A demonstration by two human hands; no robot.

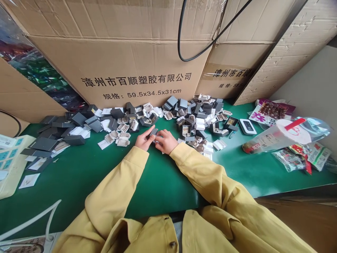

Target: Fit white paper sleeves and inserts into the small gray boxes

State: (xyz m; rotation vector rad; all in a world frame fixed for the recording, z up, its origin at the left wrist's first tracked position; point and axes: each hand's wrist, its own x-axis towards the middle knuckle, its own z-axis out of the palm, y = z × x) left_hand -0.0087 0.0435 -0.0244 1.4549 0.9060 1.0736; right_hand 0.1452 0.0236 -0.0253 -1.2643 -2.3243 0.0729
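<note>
Between my two hands is a small dark grey box (pixel 153 132), held over the green tabletop. My left hand (pixel 144 139) grips it from the left, thumb on the near side. My right hand (pixel 166 141) has its fingers curled against the box's right side, hiding part of it. Just beyond are loose white card inserts (pixel 123 138) and a heap of dark grey boxes with pale inserts (pixel 186 130). Another heap of larger dark boxes (pixel 76 121) spreads to the left.
Cardboard cartons (pixel 137 63) stand along the back, with a black cable (pixel 181 45) hanging before them. On the right are a lidded plastic cup (pixel 273 137), a white device (pixel 247 126) and snack packets (pixel 292 158). A pale plastic case (pixel 13 175) sits at left.
</note>
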